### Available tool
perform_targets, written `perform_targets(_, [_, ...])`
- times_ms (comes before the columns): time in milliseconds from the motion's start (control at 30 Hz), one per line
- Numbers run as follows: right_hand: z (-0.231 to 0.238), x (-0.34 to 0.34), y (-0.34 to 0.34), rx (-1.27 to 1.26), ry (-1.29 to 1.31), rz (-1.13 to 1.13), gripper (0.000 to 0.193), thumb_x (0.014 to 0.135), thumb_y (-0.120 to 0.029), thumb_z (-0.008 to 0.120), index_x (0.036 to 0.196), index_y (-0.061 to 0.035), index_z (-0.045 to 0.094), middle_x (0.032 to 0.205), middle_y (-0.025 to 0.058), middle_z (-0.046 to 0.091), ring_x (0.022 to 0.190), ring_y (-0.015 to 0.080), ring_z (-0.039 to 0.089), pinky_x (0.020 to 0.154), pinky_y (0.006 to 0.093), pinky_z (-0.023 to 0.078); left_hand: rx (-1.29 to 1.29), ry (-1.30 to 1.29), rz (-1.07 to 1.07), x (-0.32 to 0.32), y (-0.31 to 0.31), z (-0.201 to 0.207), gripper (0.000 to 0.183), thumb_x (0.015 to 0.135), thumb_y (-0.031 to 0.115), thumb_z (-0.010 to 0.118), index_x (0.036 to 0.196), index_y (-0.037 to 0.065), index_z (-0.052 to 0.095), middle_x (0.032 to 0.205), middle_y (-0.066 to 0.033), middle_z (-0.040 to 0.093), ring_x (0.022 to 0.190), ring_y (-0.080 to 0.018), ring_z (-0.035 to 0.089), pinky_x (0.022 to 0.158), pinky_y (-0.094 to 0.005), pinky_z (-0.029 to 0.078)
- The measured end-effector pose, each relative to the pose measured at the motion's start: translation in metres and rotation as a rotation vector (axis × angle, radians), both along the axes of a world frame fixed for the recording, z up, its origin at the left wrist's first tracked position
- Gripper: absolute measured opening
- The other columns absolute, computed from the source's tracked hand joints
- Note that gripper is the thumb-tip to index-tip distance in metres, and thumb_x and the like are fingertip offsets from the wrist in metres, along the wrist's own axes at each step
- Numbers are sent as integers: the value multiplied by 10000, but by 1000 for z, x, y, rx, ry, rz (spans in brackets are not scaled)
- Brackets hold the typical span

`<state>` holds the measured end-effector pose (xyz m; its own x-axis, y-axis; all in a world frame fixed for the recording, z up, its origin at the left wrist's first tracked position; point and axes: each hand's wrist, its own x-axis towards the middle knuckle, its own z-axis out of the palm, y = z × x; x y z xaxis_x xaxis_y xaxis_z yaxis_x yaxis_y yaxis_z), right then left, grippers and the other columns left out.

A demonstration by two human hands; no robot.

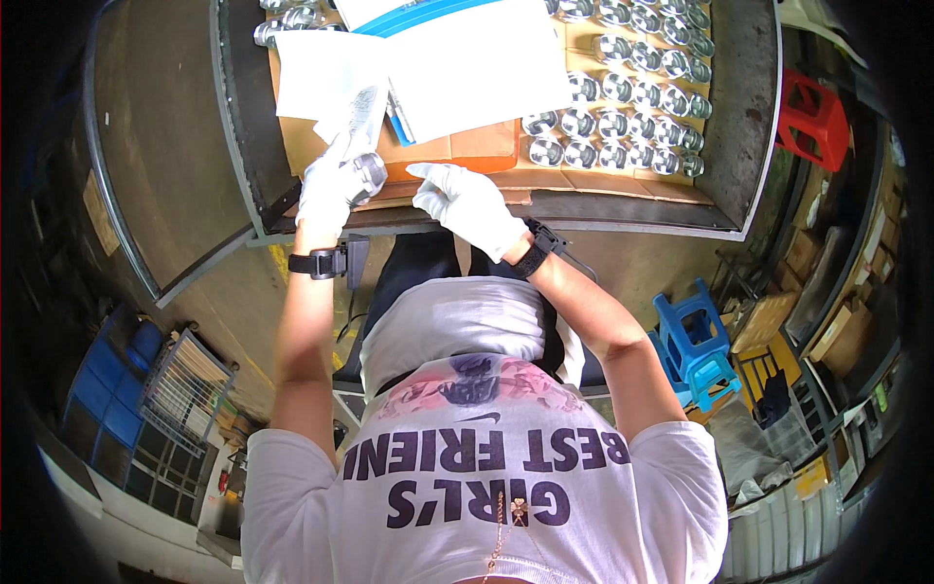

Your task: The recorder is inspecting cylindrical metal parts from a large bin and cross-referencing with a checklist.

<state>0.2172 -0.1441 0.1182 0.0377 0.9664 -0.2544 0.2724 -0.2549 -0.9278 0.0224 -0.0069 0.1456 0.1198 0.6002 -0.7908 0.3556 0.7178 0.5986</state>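
Head view: I've got the shiny metal part (369,175) in the gloved left hand (327,189), fingers clamped on it, by the near edge of the table (736,146). Right hand (467,206) just beside, fingers curled, seemingly on nothing. I'd guess stiff, weighty, slick; grip its round side. Similar rounded metal pieces (579,123) in rows, brown cardboard (632,185), smooth white sheets (477,78).
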Motion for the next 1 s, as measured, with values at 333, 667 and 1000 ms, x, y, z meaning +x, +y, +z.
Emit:
perform_targets(333, [-11,-11,6,157,-1,93,363,871,-252,748,1194,-93,697,991,127,731,909,315,703,820,405,566,-277,-423,240,15,-18,-21,356,1076,286,521,1216,-26,621,977,-81,680,856,-181,661,740,-290,545])
perform_targets(667, [1,8,12,90,-75,263,318,891,-238,750,1173,-96,716,1015,119,742,915,305,709,822,361,564,-263,-357,246,27,-26,-1,341,1077,271,512,1228,-17,614,969,-73,678,829,-179,657,724,-296,543])
perform_targets(1000, [2,11,6,241,-174,245,256,876,-309,704,1046,-121,734,903,100,731,850,300,706,765,412,565,-279,-434,358,29,-40,-3,359,1094,297,479,1212,-10,623,962,-54,668,833,-168,646,713,-299,531])
